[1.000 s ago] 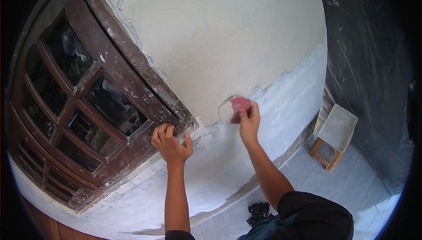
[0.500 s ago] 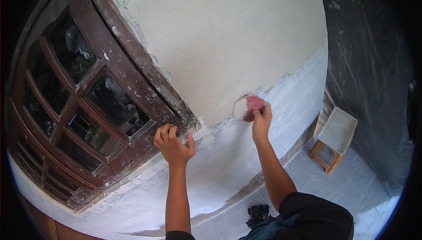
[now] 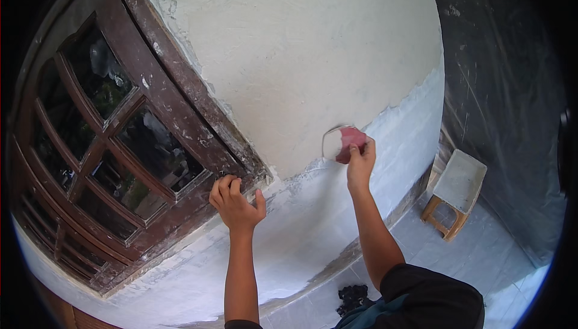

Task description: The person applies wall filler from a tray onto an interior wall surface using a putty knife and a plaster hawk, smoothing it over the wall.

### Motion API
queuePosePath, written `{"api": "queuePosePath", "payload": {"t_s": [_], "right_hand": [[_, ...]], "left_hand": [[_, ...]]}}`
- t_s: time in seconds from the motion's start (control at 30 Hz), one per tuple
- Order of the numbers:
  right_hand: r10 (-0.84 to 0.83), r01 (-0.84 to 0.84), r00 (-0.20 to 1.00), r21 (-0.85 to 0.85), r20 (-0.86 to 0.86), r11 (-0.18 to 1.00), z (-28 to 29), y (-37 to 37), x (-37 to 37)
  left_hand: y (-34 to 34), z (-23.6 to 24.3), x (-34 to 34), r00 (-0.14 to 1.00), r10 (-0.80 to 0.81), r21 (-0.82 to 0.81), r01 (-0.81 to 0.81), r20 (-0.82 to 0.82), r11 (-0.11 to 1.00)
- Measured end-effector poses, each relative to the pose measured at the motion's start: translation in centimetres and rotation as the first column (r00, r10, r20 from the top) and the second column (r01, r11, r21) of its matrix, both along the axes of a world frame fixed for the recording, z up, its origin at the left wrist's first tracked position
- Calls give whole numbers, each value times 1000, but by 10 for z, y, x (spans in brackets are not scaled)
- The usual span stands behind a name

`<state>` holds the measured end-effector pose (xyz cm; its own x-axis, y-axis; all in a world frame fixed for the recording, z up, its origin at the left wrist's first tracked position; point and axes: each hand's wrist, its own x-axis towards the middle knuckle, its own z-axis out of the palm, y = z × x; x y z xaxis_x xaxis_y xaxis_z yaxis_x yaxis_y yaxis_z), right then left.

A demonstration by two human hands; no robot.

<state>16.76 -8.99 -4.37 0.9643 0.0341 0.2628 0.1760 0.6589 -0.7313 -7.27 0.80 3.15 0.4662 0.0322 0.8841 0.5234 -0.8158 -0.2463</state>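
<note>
Pink-handled and thin-bladed, the putty knife (image 3: 343,142) sits a little right of centre in the frame, pinched in your right hand (image 3: 360,163), whose fingers are curled tight round the handle. Its pale blade fans out to the left and slightly up from your fingertips, lying flat against the wall (image 3: 313,46) just where the cream upper plaster meets the whiter band (image 3: 289,220) below. So the blade's long axis runs leftward, away from your wrist, roughly along that seam.

Your left hand (image 3: 236,201) is lower and to the left, well apart from the knife. Its fingers are bent and close together, hooked over the lower corner of the brown wooden window frame (image 3: 198,100), thumb spread out to the right. It holds nothing.

Of the two, the right hand alone is at the blade. At lower right, a small wooden stool (image 3: 456,192) stands on the floor.
</note>
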Motion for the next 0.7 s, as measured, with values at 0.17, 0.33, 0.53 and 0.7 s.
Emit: {"api": "queuePosePath", "payload": {"t_s": [0.17, 0.33, 0.53, 0.7], "right_hand": [[214, -218, 974, 46, 78, 975, 12, -4, -38], [173, -162, 970, -77, 171, 984, 10, 15, -40], [64, -50, 988, 97, -144, 994, -14, -6, 0], [244, -248, 965, 32, 100, 968, 9, 14, -47]], "left_hand": [[0, 2, -5, 999, 19, 11, -19, -27, 1000], [0, -1, -2, 999, 10, 16, -9, -32, 1000], [1, 0, -2, 999, 16, 26, -15, -28, 1000], [1, 1, -2, 999, 41, 46, -39, -27, 998]]}}
